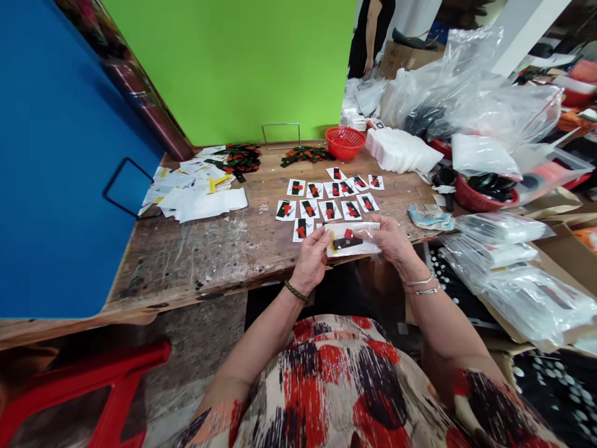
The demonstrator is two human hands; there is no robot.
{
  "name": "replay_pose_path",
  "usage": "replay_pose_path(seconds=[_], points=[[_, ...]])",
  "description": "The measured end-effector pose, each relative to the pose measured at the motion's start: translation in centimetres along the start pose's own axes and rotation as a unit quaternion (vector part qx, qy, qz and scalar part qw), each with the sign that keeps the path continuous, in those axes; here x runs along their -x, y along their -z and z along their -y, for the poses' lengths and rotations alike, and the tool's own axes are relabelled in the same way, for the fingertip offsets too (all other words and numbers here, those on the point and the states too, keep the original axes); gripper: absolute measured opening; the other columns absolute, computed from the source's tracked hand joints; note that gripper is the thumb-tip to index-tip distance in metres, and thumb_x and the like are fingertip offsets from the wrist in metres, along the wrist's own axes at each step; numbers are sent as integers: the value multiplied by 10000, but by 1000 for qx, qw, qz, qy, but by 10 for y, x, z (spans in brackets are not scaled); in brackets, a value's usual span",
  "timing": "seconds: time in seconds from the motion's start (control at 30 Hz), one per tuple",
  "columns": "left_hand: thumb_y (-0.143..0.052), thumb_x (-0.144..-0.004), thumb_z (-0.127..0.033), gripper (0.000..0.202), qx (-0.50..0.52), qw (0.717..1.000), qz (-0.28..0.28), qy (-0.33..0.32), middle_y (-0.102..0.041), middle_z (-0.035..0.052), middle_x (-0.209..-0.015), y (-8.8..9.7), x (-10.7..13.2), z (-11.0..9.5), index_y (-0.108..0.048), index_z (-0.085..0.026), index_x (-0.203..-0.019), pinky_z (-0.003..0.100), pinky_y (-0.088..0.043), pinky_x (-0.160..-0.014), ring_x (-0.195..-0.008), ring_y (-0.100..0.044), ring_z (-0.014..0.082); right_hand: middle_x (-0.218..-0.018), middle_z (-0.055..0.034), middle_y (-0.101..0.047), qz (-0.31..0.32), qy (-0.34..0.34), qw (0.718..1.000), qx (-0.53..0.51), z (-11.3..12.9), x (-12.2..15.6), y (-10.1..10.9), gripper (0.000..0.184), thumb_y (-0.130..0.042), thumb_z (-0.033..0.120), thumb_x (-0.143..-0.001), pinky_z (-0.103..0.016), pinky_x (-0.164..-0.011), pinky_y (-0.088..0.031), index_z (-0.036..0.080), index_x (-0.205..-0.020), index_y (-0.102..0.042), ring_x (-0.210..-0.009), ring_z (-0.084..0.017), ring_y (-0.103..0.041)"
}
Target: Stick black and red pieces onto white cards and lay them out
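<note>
My left hand (311, 258) and my right hand (392, 239) together hold a small clear plastic bag (353, 239) just over the near edge of the wooden table (209, 249). Inside the bag is a white card with a black and red piece on it. Fingers of both hands pinch the bag's ends. Beyond the bag, several white cards with black and red pieces (329, 198) lie in rows on the table.
A pile of white paper (196, 190) and loose black, red pieces (242, 157) lie at the far left. A red basket (345, 142) and a stack of white bags (401, 151) stand at the back. Filled plastic bags (504, 255) crowd the right. A person stands far behind.
</note>
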State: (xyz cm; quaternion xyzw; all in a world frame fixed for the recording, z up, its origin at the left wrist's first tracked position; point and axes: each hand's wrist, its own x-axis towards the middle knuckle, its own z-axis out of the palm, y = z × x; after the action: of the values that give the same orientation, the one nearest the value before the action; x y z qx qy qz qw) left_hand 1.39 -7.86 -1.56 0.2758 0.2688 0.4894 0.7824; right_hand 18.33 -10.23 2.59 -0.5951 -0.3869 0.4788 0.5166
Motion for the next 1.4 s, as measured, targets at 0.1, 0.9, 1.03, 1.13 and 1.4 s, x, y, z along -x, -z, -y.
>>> replay_pose_path(seconds=[0.1,0.9,1.03,1.13,1.4], points=[[-964,-509,-449,496,-64,998,-16,16,-759,27,-787,5,-2,0,-754,-153,-846,216,-499,-462,-568,-629,120,-559,15,-663,35,-30,998,48,10,0,8,461,-978,386,-401,-226,-458,-390,183,-608,-620,-474,-102,-528],[-777,-742,-430,273,-372,920,67,-99,-699,20,-734,-4,-13,-14,-737,-173,-824,241,-446,-580,-617,-572,131,-663,0,-660,116,113,963,213,19,3,21,189,-710,359,-815,-258,-575,-443,187,-739,-689,-597,-139,-562],[-728,-800,-444,270,-401,902,94,-129,-662,9,-675,-11,-21,-21,-721,-177,-766,244,-439,-584,-612,-553,135,-670,11,-609,44,229,903,361,26,3,15,110,-635,188,-821,-268,-646,-372,205,-713,-646,-653,-142,-502],[-707,-823,-439,256,-399,898,121,-142,-692,14,-724,-14,-28,-24,-741,-185,-818,256,-466,-636,-653,-581,146,-682,5,-600,29,255,898,358,27,-2,17,127,-635,230,-846,-279,-673,-376,216,-720,-636,-680,-153,-502],[-712,-782,-400,221,-357,920,60,-150,-622,-23,-662,-33,-62,-22,-693,-191,-712,247,-447,-629,-640,-528,134,-723,29,-642,35,88,995,-14,11,-27,12,440,-805,618,-689,-262,-634,-500,224,-806,-651,-634,-129,-570]])
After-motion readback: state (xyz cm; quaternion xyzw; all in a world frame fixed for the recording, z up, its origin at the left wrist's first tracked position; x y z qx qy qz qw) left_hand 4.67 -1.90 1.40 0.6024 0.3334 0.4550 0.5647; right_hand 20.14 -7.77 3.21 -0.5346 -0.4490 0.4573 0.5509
